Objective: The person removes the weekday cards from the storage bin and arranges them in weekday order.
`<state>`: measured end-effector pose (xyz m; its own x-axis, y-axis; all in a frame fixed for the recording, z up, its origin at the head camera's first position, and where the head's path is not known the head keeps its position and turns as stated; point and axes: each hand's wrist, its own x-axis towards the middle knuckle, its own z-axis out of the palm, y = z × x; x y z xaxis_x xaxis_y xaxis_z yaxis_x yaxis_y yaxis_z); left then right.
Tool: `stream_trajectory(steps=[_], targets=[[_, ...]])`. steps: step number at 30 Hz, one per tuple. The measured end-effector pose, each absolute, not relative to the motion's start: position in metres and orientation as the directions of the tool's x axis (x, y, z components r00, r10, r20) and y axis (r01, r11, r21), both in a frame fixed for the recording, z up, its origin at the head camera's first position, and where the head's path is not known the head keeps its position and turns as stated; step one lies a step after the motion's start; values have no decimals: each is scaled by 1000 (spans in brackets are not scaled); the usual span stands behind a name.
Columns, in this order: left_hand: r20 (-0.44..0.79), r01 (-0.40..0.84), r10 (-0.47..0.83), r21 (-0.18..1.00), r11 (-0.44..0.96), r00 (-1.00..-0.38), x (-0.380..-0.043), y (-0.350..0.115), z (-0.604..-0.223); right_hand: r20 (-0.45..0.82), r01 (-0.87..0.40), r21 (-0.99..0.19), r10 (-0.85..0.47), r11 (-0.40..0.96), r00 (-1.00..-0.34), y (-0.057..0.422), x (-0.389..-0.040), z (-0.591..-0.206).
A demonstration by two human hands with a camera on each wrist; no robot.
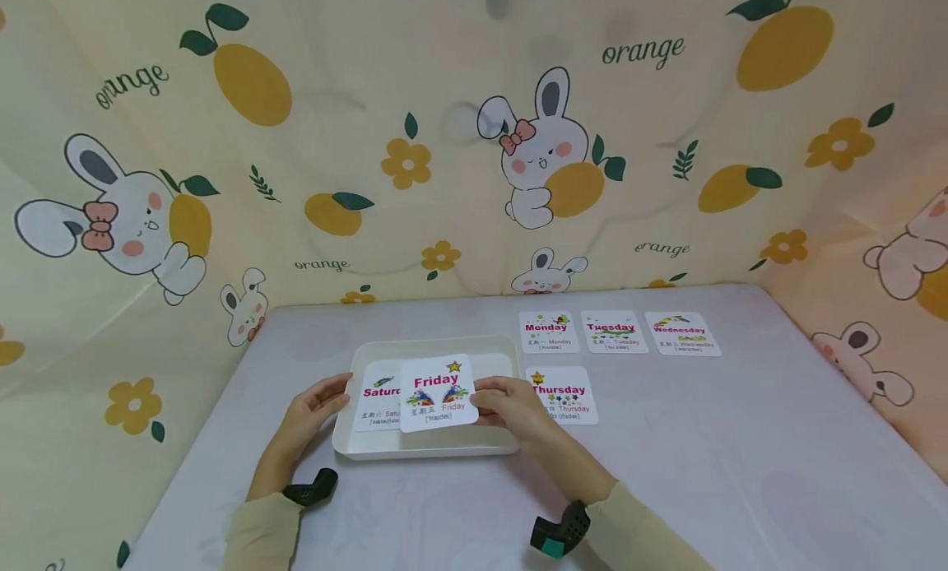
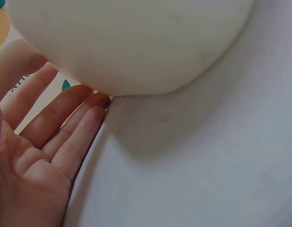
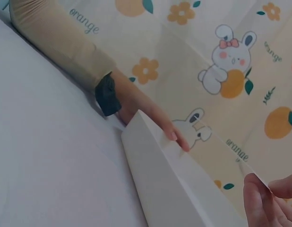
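My right hand (image 1: 518,408) pinches the right edge of a white "Friday" card (image 1: 439,393) between thumb and fingers, tilted over a white tray (image 1: 462,445). In the right wrist view this card shows only as a thin edge. A "Saturday" card (image 1: 376,415) lies in the tray, partly covered by the Friday card. My left hand (image 1: 311,410) holds the tray's left rim. In the left wrist view, its lower fingers (image 2: 77,142) curve against the tray's outer side, while the thumb reaches over the rim.
Right of the tray, the "Monday" (image 1: 549,339), "Tuesday" (image 1: 614,341) and "Wednesday" (image 1: 680,343) cards form a back row. A "Thursday" card (image 1: 573,387) lies before Monday, partly behind my right hand. A patterned cloth (image 1: 444,77) hangs behind the white table (image 1: 666,489).
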<state>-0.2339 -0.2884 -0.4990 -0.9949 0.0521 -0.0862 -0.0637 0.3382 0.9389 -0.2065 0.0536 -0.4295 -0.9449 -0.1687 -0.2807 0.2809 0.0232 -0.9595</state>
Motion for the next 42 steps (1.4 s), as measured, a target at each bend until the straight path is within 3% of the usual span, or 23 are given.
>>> stream_trajectory(steps=[25, 42], targets=[[-89, -69, 42, 934, 351, -995, -233, -288, -499, -271, 263, -963, -208, 63, -940, 101, -208, -417], [-105, -84, 43, 933, 350, -994, -233, -287, -498, -255, 226, -960, -184, 164, -949, 138, -211, -414]])
